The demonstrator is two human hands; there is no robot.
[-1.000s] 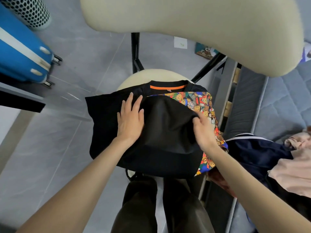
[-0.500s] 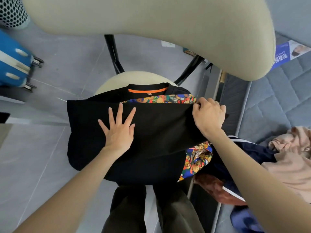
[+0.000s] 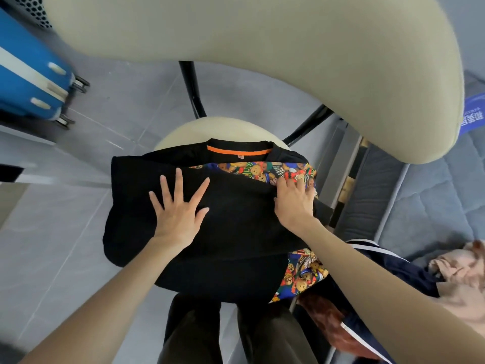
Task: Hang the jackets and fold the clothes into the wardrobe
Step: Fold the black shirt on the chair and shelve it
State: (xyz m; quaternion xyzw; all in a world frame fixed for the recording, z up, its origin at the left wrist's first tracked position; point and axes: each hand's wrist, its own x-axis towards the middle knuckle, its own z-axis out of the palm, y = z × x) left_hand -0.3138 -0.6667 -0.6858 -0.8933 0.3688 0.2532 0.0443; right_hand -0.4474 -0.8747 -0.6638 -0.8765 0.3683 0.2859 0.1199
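Black top with a bear-print panel lies half folded on the cream chair seat, seen from my head camera. My left hand presses it flat, fingers spread. My right hand lays its fingers on the fold's right edge, pinching nothing I can see. I judge the job barely begun: a navy garment and a pink one wait on the bed, and no wardrobe is in view.

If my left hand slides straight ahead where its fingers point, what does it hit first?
Likely the collar edge of the black shirt, left of its orange strip, then the cream chair seat.
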